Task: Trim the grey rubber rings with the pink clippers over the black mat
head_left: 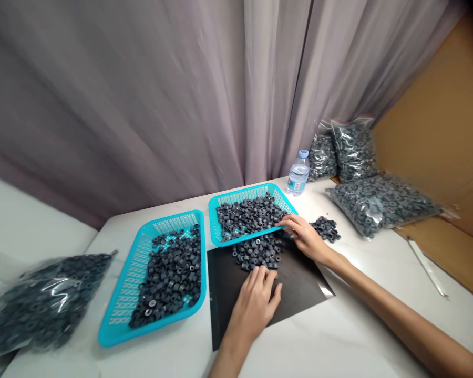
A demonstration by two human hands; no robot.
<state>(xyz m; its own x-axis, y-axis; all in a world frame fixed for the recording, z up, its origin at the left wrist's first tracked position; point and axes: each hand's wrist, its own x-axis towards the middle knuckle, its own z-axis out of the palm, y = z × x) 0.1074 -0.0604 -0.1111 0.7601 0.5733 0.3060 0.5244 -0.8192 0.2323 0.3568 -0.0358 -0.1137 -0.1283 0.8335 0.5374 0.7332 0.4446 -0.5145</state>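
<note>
Small dark grey ring-shaped parts lie in a loose pile (258, 253) on a black sheet (295, 283). My left hand (256, 296) rests palm down on the sheet, its fingertips at the near edge of the pile and its thumb apart. My right hand (303, 237) is at the near right corner of the far turquoise basket (226, 242), fingers stretched over its rim. Many of the same parts fill this basket. I see nothing held in either hand, though the right palm is hidden.
A second turquoise basket (120, 294) of parts stands at the left. Bagged parts lie at the far left (47, 299) and right (382, 202). A water bottle (298, 176), a small heap of parts (326, 229) and a white pen-like tool (428, 268) are on the table's right side.
</note>
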